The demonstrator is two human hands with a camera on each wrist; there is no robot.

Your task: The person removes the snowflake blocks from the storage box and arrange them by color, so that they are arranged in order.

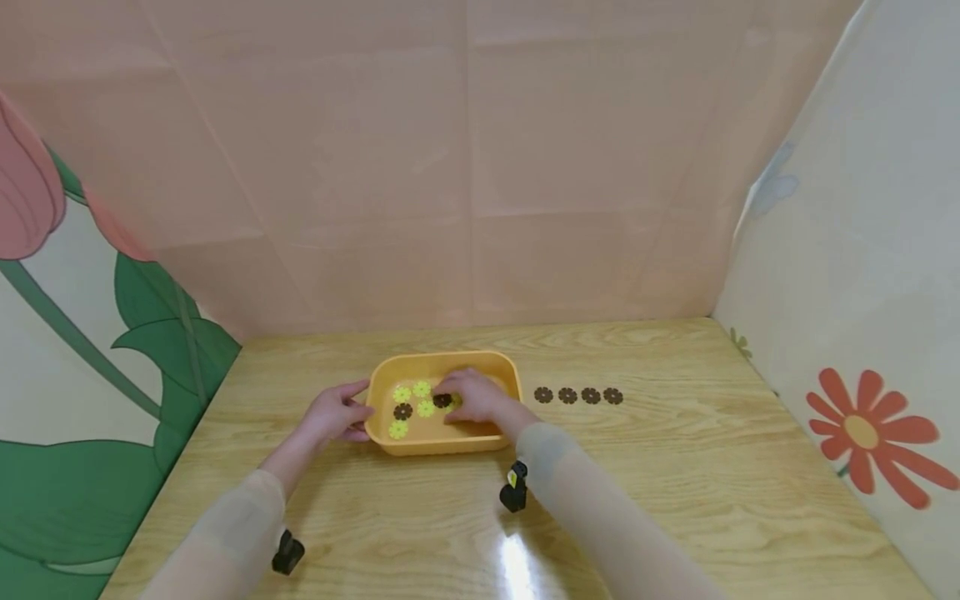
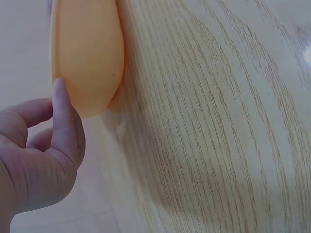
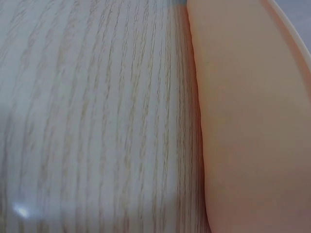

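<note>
A yellow-orange plastic basin (image 1: 442, 447) sits on the table with several flower-shaped pieces inside, some yellow and some dark brown. At its left end my left hand (image 1: 337, 412) holds the rim; the left wrist view shows its fingers against the basin's end (image 2: 90, 53). My right hand (image 1: 480, 397) reaches into the basin from the right. Its fingertips are at a dark brown flower piece (image 1: 442, 401), with thumb and fingers apart. Yellow flower pieces (image 1: 426, 408) and another brown one (image 1: 402, 412) lie to the left. Only the basin's outer wall (image 3: 252, 116) shows in the right wrist view, not the hand.
To the right of the basin, several dark brown flower pieces (image 1: 567, 396) lie in a row on the wooden table (image 1: 675, 467). A pink sheet (image 1: 465, 167) rises behind the table. Printed panels with flowers stand at both sides.
</note>
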